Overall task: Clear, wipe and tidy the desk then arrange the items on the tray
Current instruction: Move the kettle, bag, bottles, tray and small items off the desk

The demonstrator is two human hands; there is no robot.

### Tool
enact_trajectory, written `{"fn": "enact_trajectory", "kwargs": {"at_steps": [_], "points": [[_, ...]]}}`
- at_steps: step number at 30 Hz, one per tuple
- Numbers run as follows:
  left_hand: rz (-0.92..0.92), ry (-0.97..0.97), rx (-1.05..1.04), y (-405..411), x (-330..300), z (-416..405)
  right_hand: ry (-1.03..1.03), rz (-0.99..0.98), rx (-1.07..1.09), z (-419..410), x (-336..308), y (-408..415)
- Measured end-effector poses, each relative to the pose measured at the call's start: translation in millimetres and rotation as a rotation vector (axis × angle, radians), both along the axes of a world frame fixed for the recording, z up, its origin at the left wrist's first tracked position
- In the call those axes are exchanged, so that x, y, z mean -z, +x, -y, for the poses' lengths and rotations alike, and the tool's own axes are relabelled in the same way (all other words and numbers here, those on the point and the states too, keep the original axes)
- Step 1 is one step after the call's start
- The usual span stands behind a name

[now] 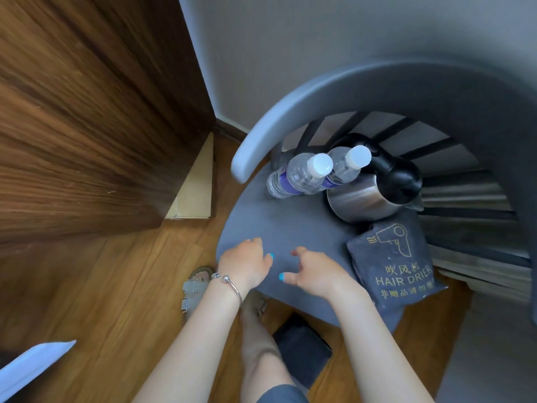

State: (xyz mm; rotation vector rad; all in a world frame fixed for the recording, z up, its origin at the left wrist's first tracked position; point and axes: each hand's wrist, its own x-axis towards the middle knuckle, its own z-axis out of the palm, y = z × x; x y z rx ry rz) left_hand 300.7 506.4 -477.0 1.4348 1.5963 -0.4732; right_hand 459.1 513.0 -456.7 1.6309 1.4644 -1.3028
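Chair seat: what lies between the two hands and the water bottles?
Nothing: in the head view, bare grey chair seat separates the left hand and right hand from the two water bottles. The kettle and hair drier bag sit rightward.

Soft, even, dim light; strong wide-angle bending at the edges, slight blur throughout, no glare.

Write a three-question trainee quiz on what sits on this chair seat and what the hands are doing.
1. True or false: both water bottles on the chair seat have white caps.
2. Which item lies nearest the right hand? A kettle, B hair drier bag, C a bottle.
3. Fill in: the left hand, wearing a bracelet, holds ____.

Key: 1 true. 2 B. 3 nothing.
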Motion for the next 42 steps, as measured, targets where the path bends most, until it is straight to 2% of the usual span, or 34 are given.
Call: {"fn": "enact_trajectory", "kwargs": {"at_steps": [4,7,11,15,20,27,31,38,42], "points": [[-0.008,0.009,-0.03,-20,-11,27,0.194,-0.096,0.059,4,-18,-20],[0.029,-0.031,-0.115,-38,-30,43,0.134,-0.098,-0.026,6,-34,-38],[0.072,0.023,-0.241,-68,-71,68,-0.008,-0.073,-0.16,11,-67,-68],[0.096,0.092,-0.361,-105,-118,93,0.057,-0.115,-0.233,23,-109,-106],[0.166,0.077,-0.586,-158,-168,136,0.134,-0.164,-0.341,47,-162,-160],[0.054,0.117,-0.703,-247,-222,218,0.213,-0.19,-0.584,102,-225,-257],[0.066,0.114,-0.732,-300,-245,261,0.158,-0.211,-0.73,133,-251,-318],[0.011,0.175,-0.793,-397,-286,300,0.253,-0.166,-0.75,154,-286,-416],[0.05,0.218,-0.848,-450,-302,296,0.246,-0.235,-0.751,149,-309,-476]]}}
